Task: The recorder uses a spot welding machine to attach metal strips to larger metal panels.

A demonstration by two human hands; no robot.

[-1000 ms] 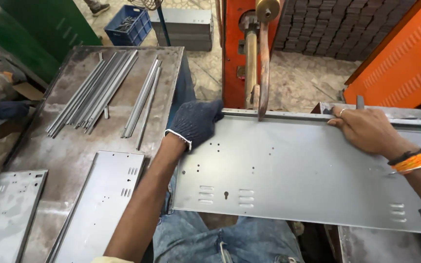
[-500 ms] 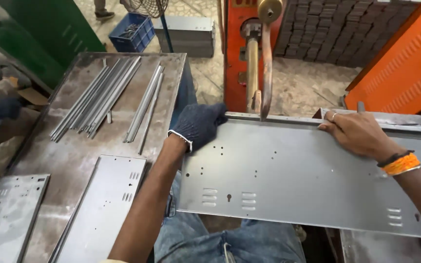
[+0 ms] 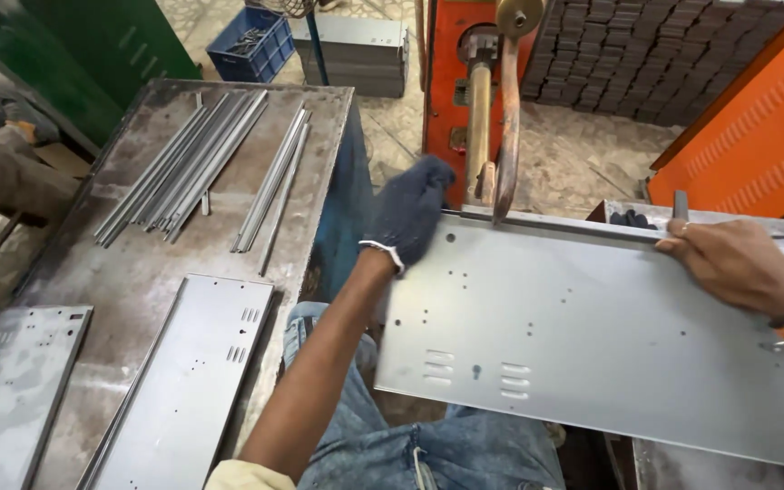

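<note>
Sheet metal work is in hand here: a large grey panel (image 3: 610, 336) with punched holes and louvre slots lies flat in front of the person, and its far edge sits under the copper electrode arm (image 3: 507, 118) of an orange welding machine (image 3: 451, 82). The left hand (image 3: 410, 213), in a dark knitted glove, rests with the fingers curled over the far left corner of the panel, just beside the electrode. The right hand (image 3: 737, 263) is bare, with an orange band on the wrist; it lies on the far edge of the panel toward the right, fingers closed over the folded rim. How firmly it grips I cannot tell.

To the left stands a steel table (image 3: 138, 272). Near its far edge lies a bundle of thin metal strips (image 3: 188, 168), and two more strips (image 3: 279, 181) lie beside it toward the right edge. At the near right corner a narrow slotted panel (image 3: 188, 381) lies flat, and another perforated panel (image 3: 15, 372) lies beyond the table's near left edge. A blue crate (image 3: 251, 41) stands on the floor behind.

For doing this well, I judge that both hands should keep the panel level and pressed against the machine, so the folded rim stays straight under the electrode. The gloved fingers should remain clear of the tip.
</note>
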